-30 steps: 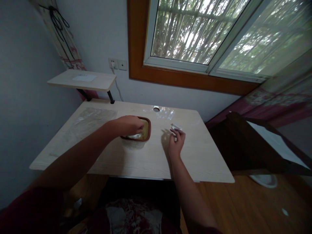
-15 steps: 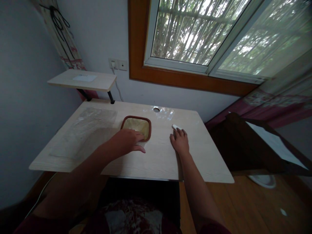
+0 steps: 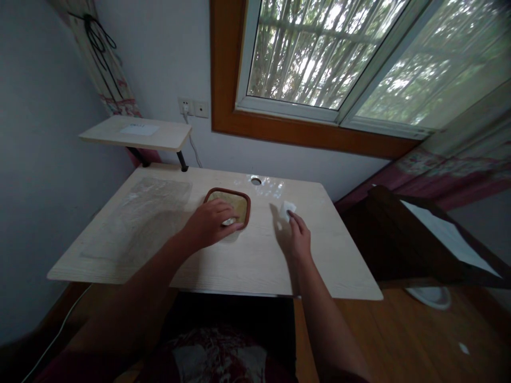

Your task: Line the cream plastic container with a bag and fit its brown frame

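My left hand (image 3: pixel 213 219) reaches over the near left part of a shallow basket (image 3: pixel 248 208) with a brown rim and a beige inside. Its fingers are curled, and a small whitish thing (image 3: pixel 229 221) shows between thumb and fingers; its kind is not clear. To the right, my right hand (image 3: pixel 300 234) pinches a small white, flat piece (image 3: pixel 287 208) between thumb and fingers. That piece stands tilted up from the desk and casts a shadow to its left. It looks like paper or a packet, but I cannot tell which.
Both hands are over a pale wooden desk (image 3: pixel 255 266). A clear plastic sheet (image 3: pixel 159 202) lies on its left part. A raised shelf (image 3: pixel 167 137) bearing a paper label stands at the back left. A round cable hole (image 3: pixel 256 181) is near the rear edge. Dark furniture (image 3: pixel 399 239) stands right.
My right hand has lifted the white piece from lying on the desk to a tilted pose. My left hand has curled its fingers and risen slightly; the basket has shifted a little right.
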Demonstrator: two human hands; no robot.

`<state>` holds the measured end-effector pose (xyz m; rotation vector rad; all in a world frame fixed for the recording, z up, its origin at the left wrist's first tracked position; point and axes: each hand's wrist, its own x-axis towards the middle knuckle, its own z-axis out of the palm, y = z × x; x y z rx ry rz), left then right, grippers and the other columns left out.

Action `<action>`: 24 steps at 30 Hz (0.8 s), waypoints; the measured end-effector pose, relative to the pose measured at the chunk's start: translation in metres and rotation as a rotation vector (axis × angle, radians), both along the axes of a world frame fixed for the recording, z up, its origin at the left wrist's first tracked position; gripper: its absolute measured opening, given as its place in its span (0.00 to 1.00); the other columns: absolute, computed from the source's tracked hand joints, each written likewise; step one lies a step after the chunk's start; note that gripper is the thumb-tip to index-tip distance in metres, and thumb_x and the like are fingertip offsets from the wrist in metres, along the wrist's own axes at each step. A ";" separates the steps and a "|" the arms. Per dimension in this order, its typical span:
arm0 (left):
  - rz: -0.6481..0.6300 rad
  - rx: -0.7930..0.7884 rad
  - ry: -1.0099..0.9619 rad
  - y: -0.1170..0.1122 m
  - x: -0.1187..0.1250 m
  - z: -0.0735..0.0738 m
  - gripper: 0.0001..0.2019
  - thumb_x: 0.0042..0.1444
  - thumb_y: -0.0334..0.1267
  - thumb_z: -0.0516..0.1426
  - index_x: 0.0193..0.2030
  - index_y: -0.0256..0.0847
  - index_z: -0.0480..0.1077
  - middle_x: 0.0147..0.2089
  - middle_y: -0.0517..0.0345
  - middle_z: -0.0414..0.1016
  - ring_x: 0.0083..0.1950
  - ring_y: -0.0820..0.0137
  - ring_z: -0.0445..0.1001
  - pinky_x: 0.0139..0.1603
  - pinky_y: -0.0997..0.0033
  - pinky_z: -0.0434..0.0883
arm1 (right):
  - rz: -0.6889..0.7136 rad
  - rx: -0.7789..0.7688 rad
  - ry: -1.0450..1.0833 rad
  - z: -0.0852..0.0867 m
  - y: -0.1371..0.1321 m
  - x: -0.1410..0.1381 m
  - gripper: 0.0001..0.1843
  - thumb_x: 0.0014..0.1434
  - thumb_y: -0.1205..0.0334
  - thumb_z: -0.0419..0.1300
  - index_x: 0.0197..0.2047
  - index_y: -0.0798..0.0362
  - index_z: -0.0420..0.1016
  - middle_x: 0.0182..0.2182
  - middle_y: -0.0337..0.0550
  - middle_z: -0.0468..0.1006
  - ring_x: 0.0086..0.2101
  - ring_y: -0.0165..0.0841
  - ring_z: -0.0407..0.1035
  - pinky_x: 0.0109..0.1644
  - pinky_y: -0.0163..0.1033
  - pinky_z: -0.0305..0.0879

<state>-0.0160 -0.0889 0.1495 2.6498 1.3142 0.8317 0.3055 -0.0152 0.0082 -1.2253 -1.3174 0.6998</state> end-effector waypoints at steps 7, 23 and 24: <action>0.091 0.000 -0.187 -0.001 0.009 0.005 0.11 0.65 0.43 0.58 0.47 0.40 0.77 0.46 0.52 0.81 0.52 0.63 0.75 0.60 0.57 0.69 | 0.298 -0.167 0.549 0.066 -0.040 -0.040 0.17 0.62 0.45 0.57 0.40 0.43 0.83 0.52 0.45 0.81 0.47 0.43 0.73 0.41 0.47 0.72; 0.462 -0.286 -0.875 -0.019 -0.059 0.007 0.14 0.54 0.48 0.64 0.39 0.39 0.76 0.37 0.57 0.80 0.39 0.67 0.78 0.42 0.68 0.77 | 0.563 -0.035 0.193 0.084 -0.061 -0.080 0.20 0.67 0.46 0.54 0.50 0.44 0.82 0.53 0.47 0.79 0.44 0.42 0.72 0.44 0.48 0.67; 0.536 -0.237 -0.971 -0.015 -0.077 0.001 0.15 0.52 0.48 0.65 0.39 0.39 0.76 0.39 0.56 0.80 0.40 0.67 0.79 0.43 0.68 0.77 | 0.514 -0.048 0.179 0.078 -0.058 -0.076 0.19 0.68 0.47 0.54 0.50 0.45 0.82 0.52 0.47 0.80 0.43 0.41 0.72 0.43 0.46 0.67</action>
